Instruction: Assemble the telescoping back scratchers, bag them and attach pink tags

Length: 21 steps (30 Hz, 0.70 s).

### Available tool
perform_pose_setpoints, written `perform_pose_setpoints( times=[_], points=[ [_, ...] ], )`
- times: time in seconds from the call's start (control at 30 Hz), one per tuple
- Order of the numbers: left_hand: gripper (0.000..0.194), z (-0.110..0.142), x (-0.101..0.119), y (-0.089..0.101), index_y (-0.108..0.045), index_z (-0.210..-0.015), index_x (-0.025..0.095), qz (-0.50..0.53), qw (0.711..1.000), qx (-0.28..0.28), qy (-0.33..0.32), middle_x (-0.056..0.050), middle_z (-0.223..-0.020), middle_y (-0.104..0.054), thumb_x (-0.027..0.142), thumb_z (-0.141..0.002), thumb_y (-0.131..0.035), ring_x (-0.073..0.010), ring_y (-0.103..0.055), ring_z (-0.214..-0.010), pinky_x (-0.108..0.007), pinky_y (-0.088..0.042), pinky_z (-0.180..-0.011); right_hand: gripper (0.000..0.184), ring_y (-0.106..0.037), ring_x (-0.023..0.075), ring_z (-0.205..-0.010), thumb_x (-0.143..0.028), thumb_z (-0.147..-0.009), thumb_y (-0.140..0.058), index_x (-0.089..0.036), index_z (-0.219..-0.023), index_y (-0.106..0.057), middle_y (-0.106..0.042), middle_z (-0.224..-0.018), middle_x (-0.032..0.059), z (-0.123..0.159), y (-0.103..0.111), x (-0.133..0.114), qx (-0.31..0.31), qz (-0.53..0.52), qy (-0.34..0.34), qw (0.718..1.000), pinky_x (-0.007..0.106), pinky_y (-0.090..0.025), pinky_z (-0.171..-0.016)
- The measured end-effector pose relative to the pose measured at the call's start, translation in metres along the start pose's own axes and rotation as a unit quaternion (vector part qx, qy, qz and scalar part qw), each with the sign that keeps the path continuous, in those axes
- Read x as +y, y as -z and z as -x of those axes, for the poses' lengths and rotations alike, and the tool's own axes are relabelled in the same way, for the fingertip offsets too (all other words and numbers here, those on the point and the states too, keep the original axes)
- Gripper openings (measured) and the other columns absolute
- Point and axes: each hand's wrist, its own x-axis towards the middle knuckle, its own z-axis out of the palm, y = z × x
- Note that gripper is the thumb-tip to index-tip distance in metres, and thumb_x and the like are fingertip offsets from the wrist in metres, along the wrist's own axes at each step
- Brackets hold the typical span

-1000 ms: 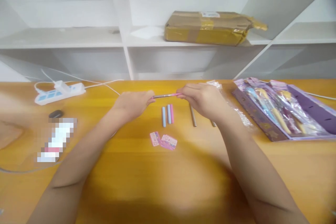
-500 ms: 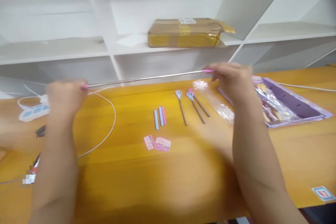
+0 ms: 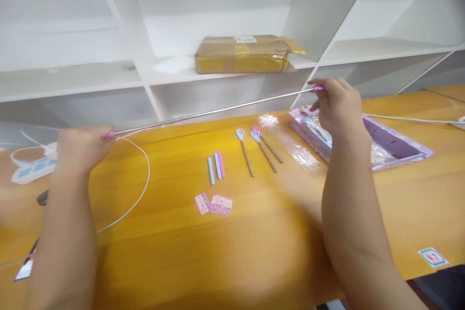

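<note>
- Nine o'clock, far left: a white power strip, partly behind the wrist, on the wooden table.
- Nine o'clock: the left hand, slightly blurred, is a fist clenched round the left end of the rod; a pink tip shows at the thumb.
- Nine towards three o'clock: a telescoping metal rod, pink at both ends, hangs above the table, drawn out long, its right end higher. Judged light, stiff lengthwise, liable to bend at the thin sections; bare metal probably slick. Best held by the pink ends. Any claw head is not visible.
- Eight o'clock: a looped white cable.
- Six to seven o'clock: three pastel cylinders, two blue, one pink; below them, pink printed cards.
- Twelve o'clock: a taped cardboard parcel on the shelf.
- Four o'clock: three claw-headed back scratchers, heads pointing away; beside them, clear plastic wrapping.
- Just above three o'clock: the right hand pinches the rod's right pink end, thumb and fingers together on it.
- Three o'clock: a purple box, partly behind the right wrist, holds wrapped items.
- Four o'clock, far right: a square picture card near the table edge.
</note>
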Motion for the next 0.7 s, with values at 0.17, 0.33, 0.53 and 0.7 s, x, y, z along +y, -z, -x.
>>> perform_pose_setpoints(
  times=[0.17,0.33,0.53,0.7],
  points=[
    [0.036,0.001,0.003,-0.001,-0.039,-0.061,0.020,-0.004,1.000,0.024,-0.007,0.000,-0.062,-0.037,0.036,-0.094,-0.041,-0.0165,-0.029,-0.064,-0.028,-0.018,-0.061,0.032,-0.060,0.0068,-0.055,-0.021,-0.107,-0.044,-0.019,-0.131,-0.065,-0.063,-0.129,0.0148,0.000,-0.004,-0.001,0.009,0.022,-0.050,0.998,0.028,-0.049,-0.078],
    [0.035,0.002,0.006,0.004,-0.040,-0.063,0.020,-0.006,1.000,0.019,-0.007,0.000,-0.062,-0.037,0.036,-0.094,-0.040,-0.0169,-0.029,-0.065,-0.028,-0.019,-0.061,0.024,-0.059,0.0066,-0.054,-0.017,-0.106,-0.047,-0.018,-0.124,-0.063,-0.061,-0.131,0.0142,-0.002,-0.005,0.000,0.007,0.043,-0.075,0.996,0.029,-0.048,-0.081],
    [0.029,0.006,0.015,0.025,-0.041,-0.064,0.020,-0.007,1.000,-0.011,-0.003,0.000,-0.063,-0.039,0.032,-0.090,-0.048,-0.0170,-0.031,-0.068,-0.028,-0.020,-0.062,0.026,-0.054,0.0074,-0.050,-0.012,-0.105,-0.047,-0.019,-0.124,-0.063,-0.063,-0.127,0.0144,-0.003,-0.002,0.009,0.020,0.061,-0.083,0.994,0.031,-0.047,-0.082],
    [0.028,0.007,0.015,0.030,-0.041,-0.063,0.021,0.015,1.000,-0.010,0.016,0.000,-0.063,-0.037,0.033,-0.087,-0.047,-0.0174,-0.030,-0.068,-0.029,-0.020,-0.063,0.028,-0.055,0.0095,-0.052,-0.009,-0.103,-0.045,-0.020,-0.124,-0.062,-0.063,-0.126,0.0145,-0.002,0.001,0.010,0.011,0.069,-0.084,0.994,0.031,-0.045,-0.079]
  ],
)
